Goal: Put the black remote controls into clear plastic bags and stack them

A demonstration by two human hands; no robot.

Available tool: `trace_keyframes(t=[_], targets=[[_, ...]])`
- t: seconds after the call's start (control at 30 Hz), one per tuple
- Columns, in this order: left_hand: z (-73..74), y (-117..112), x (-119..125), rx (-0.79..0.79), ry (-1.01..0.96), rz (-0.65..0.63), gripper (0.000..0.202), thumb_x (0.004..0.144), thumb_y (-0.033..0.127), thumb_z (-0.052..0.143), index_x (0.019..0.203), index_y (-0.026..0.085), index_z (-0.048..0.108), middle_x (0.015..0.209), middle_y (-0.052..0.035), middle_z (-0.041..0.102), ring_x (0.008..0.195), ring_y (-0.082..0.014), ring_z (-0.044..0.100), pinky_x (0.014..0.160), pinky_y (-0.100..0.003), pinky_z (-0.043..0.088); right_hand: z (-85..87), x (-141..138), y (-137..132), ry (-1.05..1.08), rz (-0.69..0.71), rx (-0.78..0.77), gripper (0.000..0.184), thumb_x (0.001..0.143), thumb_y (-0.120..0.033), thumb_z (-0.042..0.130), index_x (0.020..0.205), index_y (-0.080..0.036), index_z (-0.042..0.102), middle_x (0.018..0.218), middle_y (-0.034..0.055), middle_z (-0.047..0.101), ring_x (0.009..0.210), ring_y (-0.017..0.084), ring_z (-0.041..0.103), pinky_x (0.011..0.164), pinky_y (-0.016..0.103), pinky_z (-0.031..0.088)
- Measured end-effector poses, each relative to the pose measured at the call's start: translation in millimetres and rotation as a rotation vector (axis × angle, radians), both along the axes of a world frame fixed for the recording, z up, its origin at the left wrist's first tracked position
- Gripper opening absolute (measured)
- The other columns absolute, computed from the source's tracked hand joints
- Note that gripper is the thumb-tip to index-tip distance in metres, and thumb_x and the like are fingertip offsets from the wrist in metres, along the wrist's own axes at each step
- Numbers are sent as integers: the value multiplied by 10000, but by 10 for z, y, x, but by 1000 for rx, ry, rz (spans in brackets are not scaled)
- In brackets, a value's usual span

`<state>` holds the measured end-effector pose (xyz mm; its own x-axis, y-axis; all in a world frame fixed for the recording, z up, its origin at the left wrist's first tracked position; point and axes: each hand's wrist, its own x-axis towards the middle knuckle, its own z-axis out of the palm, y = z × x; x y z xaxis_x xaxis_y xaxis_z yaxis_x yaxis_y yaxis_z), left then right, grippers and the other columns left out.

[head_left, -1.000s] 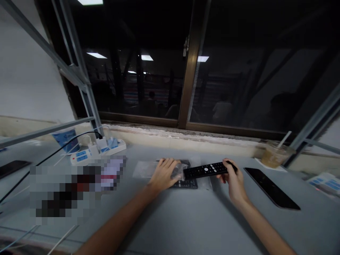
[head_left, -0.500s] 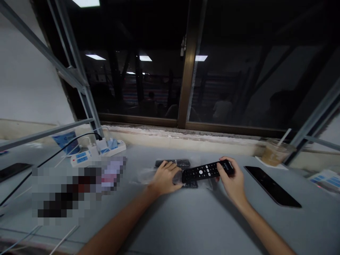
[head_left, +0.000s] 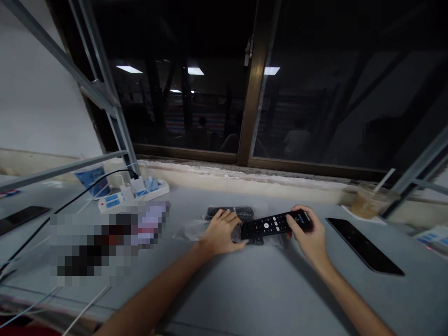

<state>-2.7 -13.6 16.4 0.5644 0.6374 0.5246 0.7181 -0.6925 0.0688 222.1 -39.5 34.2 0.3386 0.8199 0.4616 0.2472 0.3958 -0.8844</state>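
Note:
My right hand [head_left: 309, 237] grips the right end of a black remote control [head_left: 271, 225] with white buttons, holding it level just above the grey table [head_left: 245, 289]. My left hand [head_left: 221, 232] rests curled on a clear plastic bag [head_left: 196, 228] at the remote's left end, fingers pinching the plastic. Another black remote [head_left: 229, 211] in plastic lies just behind the left hand, and part of a further dark remote shows under the held one.
A dark phone [head_left: 364, 244] lies to the right, and an iced drink with a straw [head_left: 367, 200] stands behind it. A white power strip [head_left: 133, 195] with plugs and cables sits at the back left. A dark window runs along the far edge.
My left hand has curled from flat onto the plastic bag and pulled it nearer. The right hand shifted its grip along the remote's right end and drew slightly closer.

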Motion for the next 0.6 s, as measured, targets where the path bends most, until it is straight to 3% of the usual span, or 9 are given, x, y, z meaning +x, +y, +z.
trace_keyframes(t=[0.17,0.6], targets=[[-21,20,-8,9,11,26,358,632,450,624,870,191,562,913,-48,591,899,-225,517,829,-373,343,6,-18,-22,-34,31,0,299,610,-367,691,834,-230,548,644,-38,533,367,91,470,358,240,379],[-61,52,-8,-58,-27,48,329,651,374,652,901,188,545,944,-49,588,929,-218,526,853,-359,364,-6,-59,-37,-16,103,-51,320,617,-353,692,875,-237,541,585,-47,522,360,102,463,364,250,378]])
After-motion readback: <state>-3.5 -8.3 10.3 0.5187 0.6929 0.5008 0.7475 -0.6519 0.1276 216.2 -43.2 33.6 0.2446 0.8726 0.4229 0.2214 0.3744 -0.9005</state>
